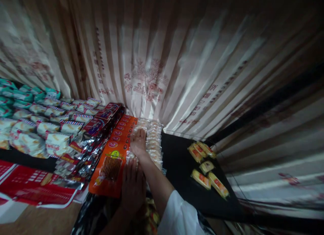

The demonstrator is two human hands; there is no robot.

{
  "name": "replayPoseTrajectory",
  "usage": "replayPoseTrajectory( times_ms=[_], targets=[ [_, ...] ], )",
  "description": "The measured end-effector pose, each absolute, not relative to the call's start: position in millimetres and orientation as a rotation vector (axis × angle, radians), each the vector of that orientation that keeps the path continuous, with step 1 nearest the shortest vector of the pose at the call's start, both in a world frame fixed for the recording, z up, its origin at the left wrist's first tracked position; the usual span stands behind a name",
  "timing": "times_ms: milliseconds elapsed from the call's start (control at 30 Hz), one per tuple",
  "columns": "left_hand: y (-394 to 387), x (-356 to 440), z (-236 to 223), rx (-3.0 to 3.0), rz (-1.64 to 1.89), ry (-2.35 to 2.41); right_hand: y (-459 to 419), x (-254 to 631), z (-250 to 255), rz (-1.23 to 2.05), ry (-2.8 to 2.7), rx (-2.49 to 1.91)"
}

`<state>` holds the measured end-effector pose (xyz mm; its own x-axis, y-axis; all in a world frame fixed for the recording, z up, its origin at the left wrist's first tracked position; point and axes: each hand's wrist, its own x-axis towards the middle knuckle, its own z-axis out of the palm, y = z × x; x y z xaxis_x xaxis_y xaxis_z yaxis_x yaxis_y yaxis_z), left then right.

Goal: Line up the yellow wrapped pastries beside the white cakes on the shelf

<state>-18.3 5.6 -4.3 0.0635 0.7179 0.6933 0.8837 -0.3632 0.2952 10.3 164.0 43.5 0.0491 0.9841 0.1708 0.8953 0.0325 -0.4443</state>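
Note:
My right hand lies flat, fingers stretched forward, on a row of pale snacks in clear wrappers beside an orange snack pack. Nearer to me, my left hand also has its fingers straight, resting at the near end of that row and against the edge of the orange pack. What lies right under both palms is hidden. The orange pack has a window with brown sticks inside. Left of it leans a stack of dark red and silver packs.
Several white snack bags and green bags fill the left side. Several small yellow packets lie on the black tabletop at right. A pleated printed curtain hangs behind. A red printed sheet is at lower left.

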Motion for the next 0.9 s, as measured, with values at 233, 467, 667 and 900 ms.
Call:
replayPoseTrajectory(
  times_ms=[233,467,667,900],
  targets=[
    [7,-20,0,-2.112,-1.141,-1.617,178,13,55,0.211,-1.895,-1.922],
    [7,-21,-5,-2.146,-1.101,-1.624,197,18,55,0.227,-1.875,-1.991],
    [8,-21,-6,-2.149,-1.131,-1.635,202,17,45,0.211,-1.878,-1.960],
    [9,-21,-7,-2.160,-1.109,-1.612,202,17,46,0.183,-1.867,-1.921]
  ],
)
